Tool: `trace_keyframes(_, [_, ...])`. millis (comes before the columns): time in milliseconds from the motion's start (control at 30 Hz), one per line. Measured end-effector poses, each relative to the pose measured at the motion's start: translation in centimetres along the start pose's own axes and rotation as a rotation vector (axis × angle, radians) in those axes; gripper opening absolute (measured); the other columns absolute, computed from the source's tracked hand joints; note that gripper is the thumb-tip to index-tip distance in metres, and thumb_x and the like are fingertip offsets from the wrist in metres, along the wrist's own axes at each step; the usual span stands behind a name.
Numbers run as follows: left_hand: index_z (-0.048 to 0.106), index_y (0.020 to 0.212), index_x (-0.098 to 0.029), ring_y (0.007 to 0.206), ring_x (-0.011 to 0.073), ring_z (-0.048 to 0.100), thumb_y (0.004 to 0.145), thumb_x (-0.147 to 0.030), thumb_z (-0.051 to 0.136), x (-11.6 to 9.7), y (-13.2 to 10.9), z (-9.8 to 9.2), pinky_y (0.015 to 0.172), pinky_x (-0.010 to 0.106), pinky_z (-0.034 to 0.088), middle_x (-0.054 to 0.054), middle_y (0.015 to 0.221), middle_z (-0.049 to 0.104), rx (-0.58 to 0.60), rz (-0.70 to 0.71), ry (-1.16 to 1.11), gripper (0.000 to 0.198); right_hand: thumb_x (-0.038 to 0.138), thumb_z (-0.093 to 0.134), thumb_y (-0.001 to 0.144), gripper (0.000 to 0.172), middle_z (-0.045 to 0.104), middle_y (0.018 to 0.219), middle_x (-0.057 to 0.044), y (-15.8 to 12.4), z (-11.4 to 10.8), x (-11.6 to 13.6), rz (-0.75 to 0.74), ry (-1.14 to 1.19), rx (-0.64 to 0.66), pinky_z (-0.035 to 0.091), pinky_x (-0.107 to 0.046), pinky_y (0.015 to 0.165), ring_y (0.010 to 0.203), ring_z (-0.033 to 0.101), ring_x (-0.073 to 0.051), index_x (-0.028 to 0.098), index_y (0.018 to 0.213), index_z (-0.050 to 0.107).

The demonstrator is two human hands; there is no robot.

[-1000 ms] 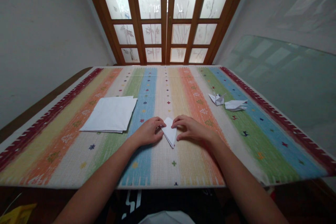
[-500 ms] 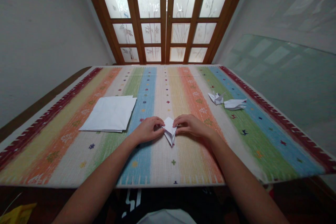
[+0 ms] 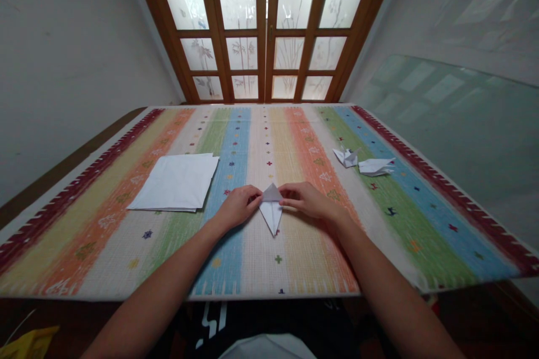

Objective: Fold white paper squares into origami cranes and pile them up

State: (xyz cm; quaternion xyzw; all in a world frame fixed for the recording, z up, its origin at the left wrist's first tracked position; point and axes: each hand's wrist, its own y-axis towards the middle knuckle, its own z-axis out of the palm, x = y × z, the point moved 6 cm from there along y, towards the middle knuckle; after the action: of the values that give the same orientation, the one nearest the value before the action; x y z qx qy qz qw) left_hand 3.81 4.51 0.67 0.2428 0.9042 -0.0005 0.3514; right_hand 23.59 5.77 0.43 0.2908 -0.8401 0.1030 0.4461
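Observation:
A white sheet of paper (image 3: 272, 214), folded into a narrow kite shape, lies on the striped tablecloth (image 3: 252, 258) with its long point toward me. Its upper end forms a shaded triangular flap. My left hand (image 3: 238, 206) grips the paper's left edge with its fingertips, and my right hand (image 3: 305, 202) holds the right edge the same way.
A stack of white paper sheets (image 3: 174, 182) lies to the left. Two folded paper figures (image 3: 346, 157) (image 3: 374, 166) sit at the right. Beyond the table stand glazed wooden doors (image 3: 269, 33). A glass pane (image 3: 455, 123) leans at the right.
The paper's upper end has folded into a shaded triangular flap, and the paper looks narrower. Both hands have closed in on it. The view has shifted slightly.

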Motion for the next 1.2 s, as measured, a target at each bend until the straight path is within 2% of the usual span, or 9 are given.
trace_keyframes(67, [0.073, 0.104, -0.018, 0.081, 0.0215, 0.068, 0.098, -0.021, 0.057, 0.1, 0.0, 0.2, 0.081, 0.034, 0.050, 0.006, 0.089, 0.075, -0.016, -0.020, -0.028, 0.016, 0.025, 0.071, 0.094, 0.025, 0.078, 0.088, -0.004, 0.2, 0.2, 0.0, 0.024, -0.023, -0.065, 0.049, -0.030, 0.071, 0.074, 0.068, -0.018, 0.023, 0.119, 0.076])
trace_keyframes(200, [0.062, 0.122, -0.018, 0.078, 0.0191, 0.067, 0.094, -0.012, 0.059, 0.1, -0.1, 0.4, 0.079, 0.032, 0.051, 0.003, 0.091, 0.071, -0.057, -0.063, -0.076, 0.028, 0.016, 0.072, 0.091, 0.038, 0.075, 0.085, -0.003, 0.7, 0.7, 0.0, 0.061, -0.131, -0.159, 0.048, -0.030, 0.072, 0.073, 0.066, -0.018, 0.020, 0.128, 0.070])
trace_keyframes(267, [0.062, 0.117, -0.018, 0.080, 0.0188, 0.066, 0.093, -0.010, 0.060, 0.1, -0.2, 0.5, 0.080, 0.032, 0.052, 0.005, 0.098, 0.069, -0.083, -0.061, -0.035, 0.026, 0.015, 0.074, 0.090, 0.036, 0.074, 0.089, -0.005, 0.8, 0.8, 0.0, 0.086, -0.211, -0.196, 0.048, -0.030, 0.074, 0.076, 0.065, -0.018, 0.018, 0.125, 0.071])
trace_keyframes(400, [0.069, 0.100, -0.019, 0.090, 0.0207, 0.066, 0.097, -0.012, 0.058, -0.3, -0.2, 0.9, 0.086, 0.035, 0.054, 0.009, 0.108, 0.067, -0.054, -0.002, 0.100, 0.013, 0.024, 0.074, 0.095, 0.012, 0.072, 0.095, -0.008, 0.8, 0.9, 0.2, 0.115, -0.387, -0.202, 0.045, -0.032, 0.077, 0.083, 0.064, -0.021, 0.017, 0.105, 0.075])
trace_keyframes(533, [0.073, 0.098, -0.018, 0.092, 0.0219, 0.067, 0.098, -0.014, 0.058, -0.5, -0.2, 1.1, 0.088, 0.035, 0.055, 0.009, 0.102, 0.067, -0.013, 0.013, 0.139, 0.015, 0.029, 0.082, 0.091, 0.017, 0.070, 0.094, -0.007, 0.6, 0.8, 0.3, 0.144, -0.437, -0.205, 0.043, -0.031, 0.075, 0.082, 0.062, -0.021, 0.018, 0.100, 0.073])
trace_keyframes(667, [0.072, 0.099, -0.017, 0.085, 0.0201, 0.066, 0.099, -0.017, 0.059, -0.7, -0.3, 1.0, 0.085, 0.035, 0.054, 0.008, 0.103, 0.066, -0.001, 0.009, 0.109, 0.013, 0.028, 0.084, 0.088, 0.019, 0.068, 0.091, -0.007, 0.7, 1.0, 0.1, 0.119, -0.454, -0.201, 0.043, -0.032, 0.077, 0.085, 0.061, -0.022, 0.019, 0.085, 0.068])
trace_keyframes(800, [0.064, 0.099, -0.020, 0.087, 0.0207, 0.064, 0.095, -0.017, 0.061, -0.6, -0.4, 0.8, 0.085, 0.036, 0.053, 0.007, 0.102, 0.064, -0.041, -0.021, 0.095, 0.006, 0.027, 0.085, 0.084, 0.022, 0.067, 0.089, -0.006, 0.8, 0.9, -0.1, 0.096, -0.377, -0.217, 0.043, -0.032, 0.078, 0.084, 0.059, -0.022, 0.020, 0.081, 0.064])
trace_keyframes(933, [0.053, 0.091, -0.022, 0.083, 0.0222, 0.059, 0.090, -0.018, 0.063, -0.5, -0.3, 0.5, 0.082, 0.036, 0.048, 0.003, 0.088, 0.061, -0.069, -0.052, 0.076, 0.011, 0.025, 0.082, 0.081, 0.021, 0.067, 0.085, -0.004, 0.9, 0.8, 0.2, 0.075, -0.245, -0.232, 0.044, -0.032, 0.076, 0.080, 0.057, -0.020, 0.021, 0.081, 0.062])
trace_keyframes(1200, [0.048, 0.083, -0.022, 0.071, 0.0149, 0.052, 0.084, -0.019, 0.068, -0.2, -0.2, -0.2, 0.070, 0.027, 0.040, -0.003, 0.079, 0.057, -0.112, -0.109, -0.178, 0.020, 0.032, 0.073, 0.081, 0.017, 0.067, 0.084, -0.002, 0.8, 1.2, 0.4, 0.090, 0.155, -0.249, 0.048, -0.031, 0.073, 0.074, 0.060, -0.017, 0.021, 0.088, 0.061])
